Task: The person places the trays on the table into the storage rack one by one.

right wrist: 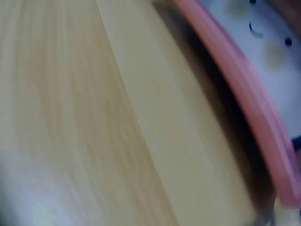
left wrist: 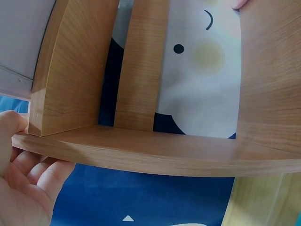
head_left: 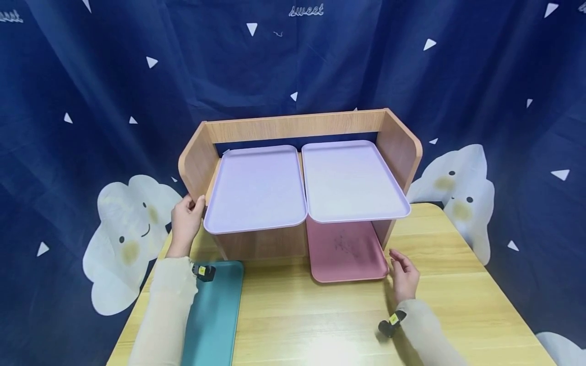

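Observation:
A small wooden shelf stands on the table, with two pale lilac trays on its upper level, a left one and a right one. My left hand grips the shelf's left side panel; in the left wrist view its thumb lies on one face of the board and its fingers on the other. A pink tray sits in the lower right compartment, its front part sticking out. Beside that tray's front right corner is my right hand, fingers loosely bent, fingertips right at the rim. The right wrist view is blurred and shows the pink rim.
A teal tray lies on the table at the left, partly under my left forearm. The light wood table stretches in front of the shelf. Behind hangs a dark blue curtain with white triangles and cloud faces.

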`<state>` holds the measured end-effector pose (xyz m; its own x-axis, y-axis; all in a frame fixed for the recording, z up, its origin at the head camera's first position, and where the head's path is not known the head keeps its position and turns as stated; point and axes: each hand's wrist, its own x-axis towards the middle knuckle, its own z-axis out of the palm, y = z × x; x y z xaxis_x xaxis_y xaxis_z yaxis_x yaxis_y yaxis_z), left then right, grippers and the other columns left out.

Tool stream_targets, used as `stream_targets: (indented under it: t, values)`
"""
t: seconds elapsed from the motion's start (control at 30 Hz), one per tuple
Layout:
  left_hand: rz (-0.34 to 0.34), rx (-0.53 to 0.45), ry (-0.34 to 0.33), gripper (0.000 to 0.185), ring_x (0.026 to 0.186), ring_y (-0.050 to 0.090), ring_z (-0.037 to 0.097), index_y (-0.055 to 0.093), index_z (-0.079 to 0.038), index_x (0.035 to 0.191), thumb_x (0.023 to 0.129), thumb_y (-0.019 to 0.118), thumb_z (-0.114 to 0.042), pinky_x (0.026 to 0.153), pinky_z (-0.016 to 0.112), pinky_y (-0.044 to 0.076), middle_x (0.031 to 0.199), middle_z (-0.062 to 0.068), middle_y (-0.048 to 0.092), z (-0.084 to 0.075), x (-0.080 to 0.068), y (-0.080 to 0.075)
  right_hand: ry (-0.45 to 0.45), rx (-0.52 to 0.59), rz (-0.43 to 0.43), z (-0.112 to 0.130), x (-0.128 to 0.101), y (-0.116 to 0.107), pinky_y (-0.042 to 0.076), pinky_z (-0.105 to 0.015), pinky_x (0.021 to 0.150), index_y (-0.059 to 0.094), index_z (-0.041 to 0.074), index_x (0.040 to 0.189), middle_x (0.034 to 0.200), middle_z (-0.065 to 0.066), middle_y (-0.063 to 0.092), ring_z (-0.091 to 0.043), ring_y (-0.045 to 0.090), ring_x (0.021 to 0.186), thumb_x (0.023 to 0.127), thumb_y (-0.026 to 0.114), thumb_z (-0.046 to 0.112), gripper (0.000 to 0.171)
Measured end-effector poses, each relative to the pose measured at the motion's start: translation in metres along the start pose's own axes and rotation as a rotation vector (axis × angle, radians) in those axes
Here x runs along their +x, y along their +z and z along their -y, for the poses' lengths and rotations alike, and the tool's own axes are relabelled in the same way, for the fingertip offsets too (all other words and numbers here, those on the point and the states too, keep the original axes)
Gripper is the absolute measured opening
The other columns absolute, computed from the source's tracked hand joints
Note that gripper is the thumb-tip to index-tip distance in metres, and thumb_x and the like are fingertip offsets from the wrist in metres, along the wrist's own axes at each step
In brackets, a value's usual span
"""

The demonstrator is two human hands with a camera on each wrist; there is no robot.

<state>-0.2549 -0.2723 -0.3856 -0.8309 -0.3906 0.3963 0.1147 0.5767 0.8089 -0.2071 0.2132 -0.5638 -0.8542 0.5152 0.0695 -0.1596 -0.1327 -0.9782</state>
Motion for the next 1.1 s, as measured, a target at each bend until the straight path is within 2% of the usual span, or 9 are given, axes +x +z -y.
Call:
stream_targets:
  t: [0.13,0.23,0.37,0.47,0.57,0.67,0.77,0.97,1.1]
  values:
    - [0.001,0.001,-0.003,0.028,0.057,0.049,0.002,0.066,0.001,0.092,0.093,0.055,-0.026,0.051,0.016,0.039,0.077,0.010,0.065,0.001,0.000,0.001,-0.065,0.023,0.066,0.005,-0.018,0.011,0.051,-0.019,0.060,0.055,-0.018,0.113,0.095,0.011,0.068,-0.004,0.062,0.080,0.088,0.046,-0.012,0.027]
    - [-0.001,0.015,0.000,0.028,0.057,0.049,0.003,0.066,0.000,0.091,0.093,0.055,-0.026,0.051,0.017,0.038,0.075,0.009,0.064,0.002,0.001,0.001,-0.106,0.021,0.120,0.005,-0.035,0.024,0.052,-0.020,0.066,0.056,-0.019,0.110,0.096,0.008,0.069,-0.004,0.064,0.080,0.086,0.045,-0.015,0.026]
    - [-0.002,0.013,0.006,0.029,0.058,0.048,0.005,0.066,0.000,0.092,0.093,0.055,-0.027,0.051,0.017,0.038,0.075,0.008,0.064,0.002,0.001,0.001,-0.053,0.011,0.212,0.004,-0.061,0.043,0.052,-0.025,0.078,0.057,-0.016,0.111,0.096,0.003,0.069,-0.012,0.067,0.082,0.087,0.047,-0.012,0.026]
    - [-0.002,0.008,0.015,0.029,0.058,0.049,0.006,0.066,0.000,0.092,0.093,0.055,-0.027,0.051,0.017,0.038,0.075,0.008,0.064,0.001,0.002,0.001,0.022,0.005,0.281,0.001,-0.079,0.058,0.051,-0.029,0.082,0.057,-0.012,0.114,0.097,-0.010,0.069,-0.021,0.068,0.086,0.089,0.049,-0.007,0.026]
    - [-0.008,0.002,0.020,0.028,0.057,0.050,0.006,0.065,0.001,0.091,0.092,0.055,-0.025,0.050,0.017,0.039,0.073,0.008,0.065,0.002,0.003,0.001,0.040,-0.026,0.326,-0.004,-0.097,0.072,0.049,-0.024,0.084,0.059,-0.009,0.114,0.101,-0.023,0.066,-0.019,0.067,0.091,0.088,0.052,-0.006,0.026]
    - [-0.006,0.004,0.021,0.028,0.057,0.050,0.005,0.066,0.001,0.092,0.092,0.055,-0.025,0.051,0.016,0.039,0.075,0.011,0.066,0.002,0.003,0.001,0.042,-0.033,0.379,-0.008,-0.114,0.087,0.049,-0.022,0.085,0.058,-0.011,0.114,0.109,-0.029,0.062,-0.016,0.065,0.094,0.088,0.052,-0.007,0.027]
    - [0.005,0.020,0.015,0.030,0.058,0.050,0.004,0.066,0.001,0.093,0.093,0.055,-0.027,0.052,0.016,0.039,0.079,0.014,0.066,0.001,0.002,0.000,0.060,-0.064,0.437,-0.015,-0.130,0.101,0.047,-0.020,0.086,0.058,-0.010,0.115,0.116,-0.029,0.059,-0.016,0.064,0.096,0.088,0.053,-0.006,0.027]
    - [-0.001,0.035,0.004,0.029,0.057,0.049,0.004,0.066,0.000,0.091,0.093,0.055,-0.027,0.051,0.017,0.039,0.075,0.010,0.065,0.003,0.002,0.000,0.089,-0.143,0.566,-0.027,-0.159,0.127,0.047,-0.022,0.085,0.057,-0.008,0.118,0.119,-0.028,0.057,-0.036,0.060,0.102,0.089,0.056,-0.001,0.030]
    - [0.000,0.038,0.006,0.029,0.058,0.049,0.004,0.066,0.000,0.093,0.093,0.055,-0.028,0.051,0.016,0.039,0.078,0.012,0.066,0.003,0.001,-0.001,0.099,-0.170,0.633,-0.029,-0.179,0.143,0.047,-0.023,0.086,0.056,-0.004,0.122,0.120,-0.023,0.058,-0.034,0.059,0.104,0.089,0.058,0.005,0.034]
